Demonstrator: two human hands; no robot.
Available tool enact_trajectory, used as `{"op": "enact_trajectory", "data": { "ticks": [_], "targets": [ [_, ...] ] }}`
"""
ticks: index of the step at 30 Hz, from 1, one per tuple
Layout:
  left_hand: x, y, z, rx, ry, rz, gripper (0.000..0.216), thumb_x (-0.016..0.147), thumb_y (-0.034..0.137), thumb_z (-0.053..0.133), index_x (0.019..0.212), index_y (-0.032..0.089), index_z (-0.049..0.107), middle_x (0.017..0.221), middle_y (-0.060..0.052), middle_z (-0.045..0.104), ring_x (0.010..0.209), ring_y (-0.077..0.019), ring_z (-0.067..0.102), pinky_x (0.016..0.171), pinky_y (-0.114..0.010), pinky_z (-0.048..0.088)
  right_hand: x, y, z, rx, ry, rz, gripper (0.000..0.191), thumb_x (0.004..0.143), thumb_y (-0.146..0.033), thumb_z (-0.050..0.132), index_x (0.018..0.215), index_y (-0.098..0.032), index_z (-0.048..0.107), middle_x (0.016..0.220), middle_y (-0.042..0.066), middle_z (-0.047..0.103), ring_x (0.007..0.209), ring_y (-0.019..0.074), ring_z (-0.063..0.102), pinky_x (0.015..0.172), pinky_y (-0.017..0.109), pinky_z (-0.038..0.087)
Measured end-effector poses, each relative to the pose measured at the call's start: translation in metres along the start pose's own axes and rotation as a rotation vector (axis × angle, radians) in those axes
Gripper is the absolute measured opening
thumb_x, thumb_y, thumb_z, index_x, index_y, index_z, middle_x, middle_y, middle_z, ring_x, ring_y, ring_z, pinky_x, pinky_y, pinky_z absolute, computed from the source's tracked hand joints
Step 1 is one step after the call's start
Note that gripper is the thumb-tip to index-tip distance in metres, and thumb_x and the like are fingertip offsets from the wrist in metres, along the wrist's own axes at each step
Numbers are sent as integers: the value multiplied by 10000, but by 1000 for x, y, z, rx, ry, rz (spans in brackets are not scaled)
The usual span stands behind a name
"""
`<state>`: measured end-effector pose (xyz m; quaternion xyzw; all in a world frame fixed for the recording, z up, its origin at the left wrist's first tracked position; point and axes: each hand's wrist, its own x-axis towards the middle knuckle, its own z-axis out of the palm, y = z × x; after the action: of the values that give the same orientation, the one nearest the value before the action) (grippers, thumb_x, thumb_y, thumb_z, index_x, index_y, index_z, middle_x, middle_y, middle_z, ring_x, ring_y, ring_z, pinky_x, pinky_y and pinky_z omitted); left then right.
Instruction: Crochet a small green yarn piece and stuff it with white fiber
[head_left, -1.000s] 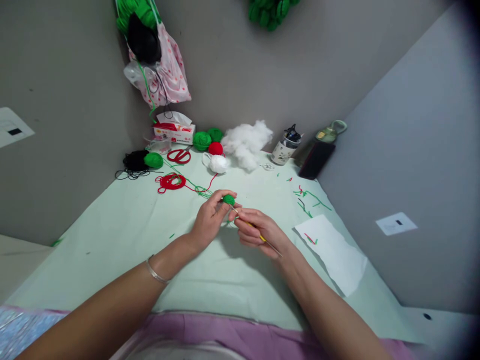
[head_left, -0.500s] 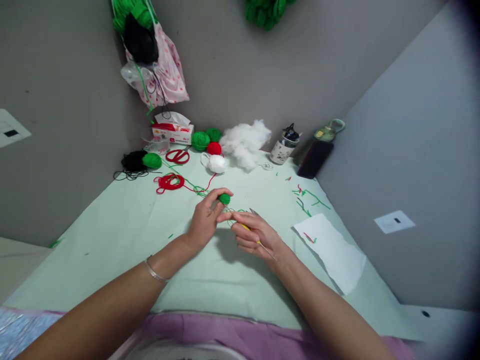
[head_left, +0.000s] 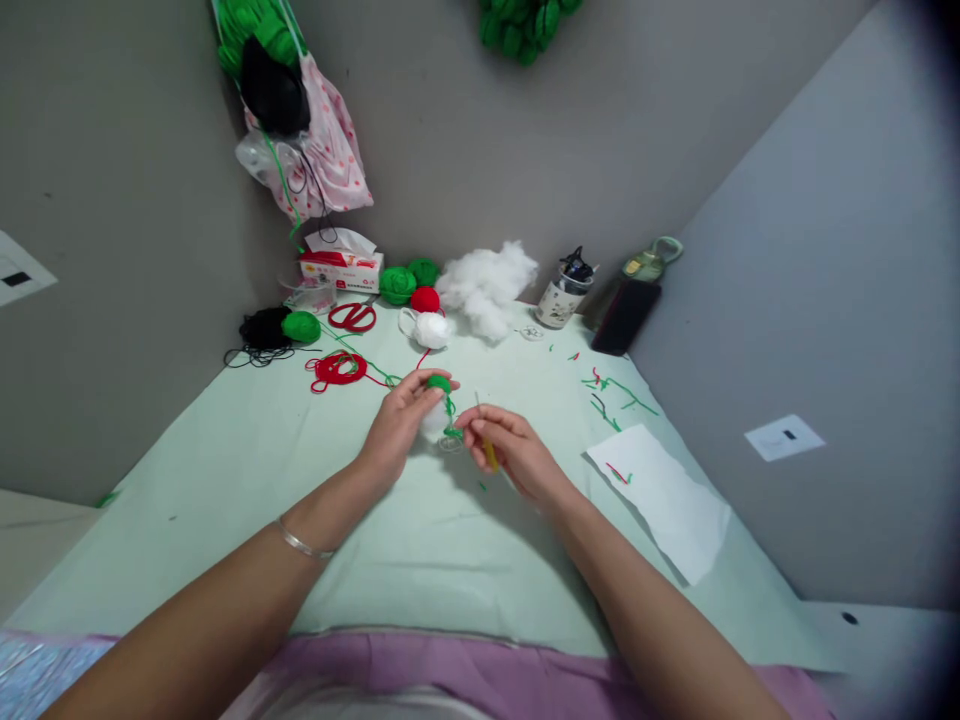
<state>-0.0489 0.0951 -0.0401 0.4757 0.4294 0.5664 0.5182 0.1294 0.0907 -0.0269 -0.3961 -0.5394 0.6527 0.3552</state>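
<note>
My left hand is closed around a small green crocheted piece, which shows at the fingertips. A white, soft-looking part shows below it, under the thumb; whether the two are joined I cannot tell. Loops of green yarn hang from the piece towards my other hand. My right hand grips a yellow-handled crochet hook, its thin metal shaft pointing up, apart from the green piece. Fingertips of that hand touch the end of the green yarn.
Behind my hands lie a red yarn coil, red-handled scissors, a white yarn ball and white stuffing. A pen cup and a phone stand back right. White paper and yarn scraps lie right.
My right hand has drawn the hook away from the green piece and turned it upright. The left hand has tilted the piece, and the white part and green loops now show.
</note>
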Motion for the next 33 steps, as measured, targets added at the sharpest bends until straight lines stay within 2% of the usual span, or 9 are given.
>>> {"op": "enact_trajectory", "data": {
  "ticks": [2, 4, 7, 11, 17, 20, 25, 29, 33],
  "targets": [
    [-2, -1, 4, -61, -39, -77, 259, 874, 348, 623, 1065, 180, 673, 1092, -92, 748, 983, -226, 689, 848, -319, 517, 3, -1, -3, -74, 189, -91, 197, 861, -356, 669, 957, -187, 700, 792, -15, 613, 505, 60, 369, 470, 235, 256],
    [-5, -1, 7, -108, -57, -132, 229, 851, 333, 636, 1012, 178, 686, 1059, -75, 737, 906, -199, 681, 775, -286, 512, 3, -1, -3, -147, 269, -132, 192, 836, -346, 713, 954, -198, 679, 790, -30, 593, 511, 56, 332, 471, 233, 243],
    [-9, -1, 12, -154, -83, -183, 185, 829, 311, 649, 954, 180, 683, 971, -51, 720, 824, -175, 658, 704, -262, 489, 3, 1, 2, -180, 195, -91, 244, 807, -366, 759, 925, -215, 609, 683, -72, 526, 490, 60, 330, 461, 224, 254],
    [-12, -4, 16, -174, -111, -213, 154, 829, 287, 647, 945, 188, 666, 919, -29, 703, 772, -163, 640, 696, -265, 479, 4, 5, 6, -96, 86, 35, 326, 811, -454, 748, 892, -229, 527, 544, -115, 433, 432, 63, 291, 425, 215, 202],
    [-13, -9, 18, -145, -89, -231, 191, 823, 297, 678, 983, 192, 687, 898, -12, 704, 765, -162, 629, 668, -256, 446, 6, 4, 2, -86, 149, 64, 329, 749, -434, 805, 785, -188, 590, 544, -100, 406, 465, 49, 265, 439, 212, 170],
    [-14, -9, 18, -142, -94, -228, 233, 855, 346, 678, 1020, 187, 716, 988, -43, 737, 873, -190, 657, 736, -272, 477, 6, 4, 2, -54, 188, 75, 339, 730, -429, 807, 711, -184, 575, 524, -98, 373, 464, 48, 243, 433, 217, 145],
    [-14, -4, 16, -182, -125, -212, 345, 970, 398, 534, 1192, 219, 730, 1361, -69, 671, 1237, -225, 600, 984, -296, 475, 7, 3, -1, 53, 193, 127, 386, 759, -478, 753, 677, -217, 482, 494, -122, 264, 431, 45, 160, 409, 222, 98],
    [-14, -1, 16, -189, -203, -221, 413, 913, 315, 651, 1319, 243, 675, 1394, -75, 663, 1248, -230, 607, 1008, -303, 467, 6, 0, -1, 120, 148, 153, 445, 765, -508, 752, 665, -233, 416, 487, -130, 235, 424, 40, 129, 403, 218, 97],
    [-16, -5, 19, -189, -245, -198, 482, 914, 352, 670, 1384, 261, 607, 1335, -93, 697, 1165, -229, 653, 960, -309, 493, 5, 1, 3, 143, 124, 155, 474, 768, -539, 756, 681, -239, 400, 494, -130, 234, 429, 41, 120, 404, 222, 103]
  ]
}}
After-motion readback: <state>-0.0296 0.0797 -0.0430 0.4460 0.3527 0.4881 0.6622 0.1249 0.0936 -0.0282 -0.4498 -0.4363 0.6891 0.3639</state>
